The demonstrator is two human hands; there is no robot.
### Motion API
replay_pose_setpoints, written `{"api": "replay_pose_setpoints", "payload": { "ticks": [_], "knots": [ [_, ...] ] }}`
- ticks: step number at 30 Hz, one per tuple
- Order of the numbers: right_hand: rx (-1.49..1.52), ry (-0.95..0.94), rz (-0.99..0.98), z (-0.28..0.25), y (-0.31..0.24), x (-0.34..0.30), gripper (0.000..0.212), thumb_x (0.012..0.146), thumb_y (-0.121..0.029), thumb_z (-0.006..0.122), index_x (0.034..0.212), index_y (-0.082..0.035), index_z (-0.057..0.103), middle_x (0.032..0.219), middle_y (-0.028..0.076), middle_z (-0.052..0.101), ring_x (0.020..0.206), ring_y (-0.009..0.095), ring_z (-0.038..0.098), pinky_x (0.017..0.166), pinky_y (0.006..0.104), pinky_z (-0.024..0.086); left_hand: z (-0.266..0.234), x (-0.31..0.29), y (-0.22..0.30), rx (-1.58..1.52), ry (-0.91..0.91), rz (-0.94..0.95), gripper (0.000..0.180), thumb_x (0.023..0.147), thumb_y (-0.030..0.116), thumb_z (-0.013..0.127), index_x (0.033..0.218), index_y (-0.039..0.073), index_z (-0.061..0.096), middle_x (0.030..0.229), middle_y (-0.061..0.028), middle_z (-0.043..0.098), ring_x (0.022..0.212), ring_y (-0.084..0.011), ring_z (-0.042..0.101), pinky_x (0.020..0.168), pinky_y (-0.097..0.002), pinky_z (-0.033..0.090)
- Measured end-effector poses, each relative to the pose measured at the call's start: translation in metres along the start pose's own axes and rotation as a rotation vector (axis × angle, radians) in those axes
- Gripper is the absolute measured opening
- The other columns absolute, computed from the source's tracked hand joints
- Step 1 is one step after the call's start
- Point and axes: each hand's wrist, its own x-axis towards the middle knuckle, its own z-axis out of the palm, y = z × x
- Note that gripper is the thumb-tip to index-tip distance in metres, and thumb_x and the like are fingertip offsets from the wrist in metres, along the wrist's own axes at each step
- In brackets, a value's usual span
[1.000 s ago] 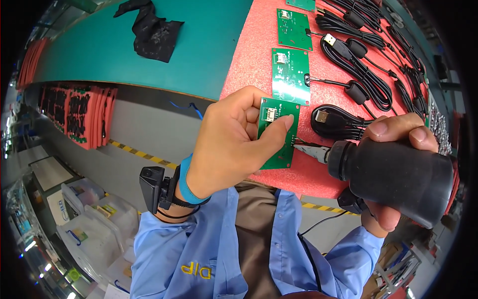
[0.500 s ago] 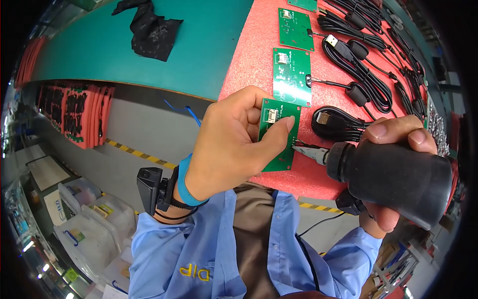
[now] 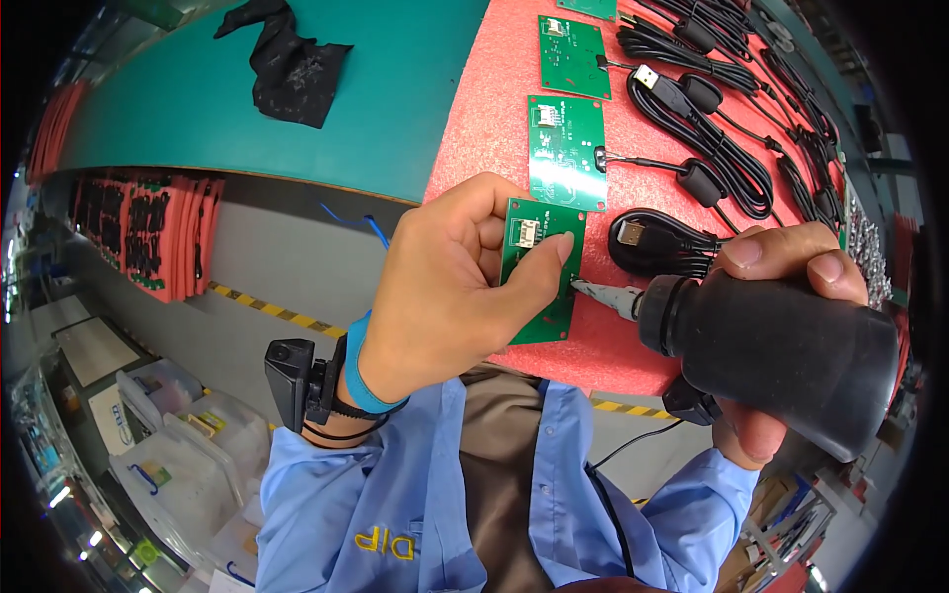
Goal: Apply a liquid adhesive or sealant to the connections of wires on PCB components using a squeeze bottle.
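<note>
Left hand: fingers pinched on green circuit board, held over red foam pad. Right hand: wrapped around black bottle, nozzle at the board edge beside the thumb, contact unclear. Risk: a hard squeeze floods the board; a loose pinch drops it.

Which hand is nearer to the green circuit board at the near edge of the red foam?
Left. The left hand grips the green circuit board, thumb on its face. The right hand is off to the board's right, holding a black bottle whose nozzle tip reaches the board's edge.
</note>
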Motion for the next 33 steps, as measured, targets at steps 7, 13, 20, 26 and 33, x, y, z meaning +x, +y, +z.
{"api": "replay_pose_setpoints", "payload": {
  "ticks": [7, 13, 20, 26, 33],
  "knots": [
    [-0.03, 0.005, 0.003, 0.0001, -0.0015, 0.0007, 0.087, 0.062, -0.056, 0.07, 0.125, -0.005, 0.038, 0.095, 0.018, 0.052, 0.078, 0.021, 0.053, 0.067, 0.0276, 0.045, 0.0011, 0.0005, 0.0039, 0.01, 0.002, -0.022, 0.009, 0.081, -0.003, 0.056, 0.087, -0.002, 0.05, 0.071, -0.0023, 0.058, 0.06, -0.0013, 0.049, 0.05, -0.0178, 0.038],
    [-0.046, -0.001, -0.013, -0.0007, -0.0002, 0.0011, 0.087, 0.063, -0.056, 0.07, 0.125, -0.003, 0.037, 0.095, 0.019, 0.052, 0.08, 0.022, 0.053, 0.07, 0.0284, 0.045, 0.0012, -0.0001, 0.0029, 0.02, 0.001, -0.023, 0.008, 0.081, -0.004, 0.056, 0.086, -0.002, 0.05, 0.071, -0.0023, 0.058, 0.06, -0.0015, 0.049, 0.05, -0.0182, 0.039],
    [-0.05, -0.039, -0.087, -0.0065, 0.0059, 0.0051, 0.088, 0.063, -0.056, 0.07, 0.124, -0.002, 0.037, 0.093, 0.02, 0.052, 0.082, 0.022, 0.054, 0.071, 0.0284, 0.045, 0.0018, -0.0001, 0.0019, 0.022, 0.001, -0.022, 0.008, 0.081, -0.004, 0.055, 0.086, -0.002, 0.05, 0.071, -0.0031, 0.058, 0.06, -0.0021, 0.05, 0.05, -0.0188, 0.04],
    [-0.083, -0.019, -0.104, -0.0048, 0.0063, 0.0048, 0.089, 0.062, -0.058, 0.07, 0.124, -0.001, 0.037, 0.091, 0.019, 0.053, 0.081, 0.022, 0.054, 0.071, 0.0282, 0.045, 0.0005, 0.0003, 0.0026, 0.016, -0.011, -0.007, 0.008, 0.081, -0.003, 0.056, 0.087, -0.002, 0.049, 0.072, -0.0035, 0.059, 0.061, -0.0026, 0.051, 0.051, -0.0188, 0.04],
    [-0.125, 0.026, -0.031, -0.0013, -0.0008, -0.0001, 0.093, 0.059, -0.06, 0.07, 0.123, -0.001, 0.037, 0.087, 0.018, 0.053, 0.077, 0.022, 0.054, 0.071, 0.0284, 0.045, 0.0014, 0.0, 0.0023, 0.002, -0.016, -0.007, 0.008, 0.081, -0.003, 0.056, 0.087, -0.002, 0.049, 0.073, -0.0037, 0.059, 0.061, -0.0025, 0.051, 0.051, -0.0188, 0.04]
  ]
}}
